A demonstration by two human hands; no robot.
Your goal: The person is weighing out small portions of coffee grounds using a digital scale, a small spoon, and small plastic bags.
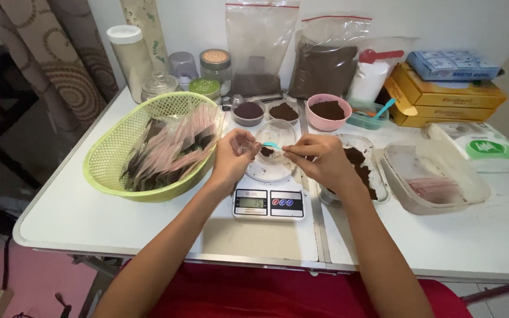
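Head view shows the left hand (232,158) pinching a small clear packet (264,151) over the kitchen scale (269,200). Right hand (320,160) grips a little teal spoon (273,145), its tip at the packet's mouth. Just left sits a green basket (108,154) of filled packets; brown powder (359,165) lies in a tub beside the right wrist.

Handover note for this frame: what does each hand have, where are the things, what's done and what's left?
Left hand: pinches a small clear packet over the scale.
Right hand: holds a small blue spoon at the packet's mouth.
Dark powder sits in the clear dish on the scale and in the tub beside it.
Done: many packets lie in the green basket.
Left: this packet is not yet closed.
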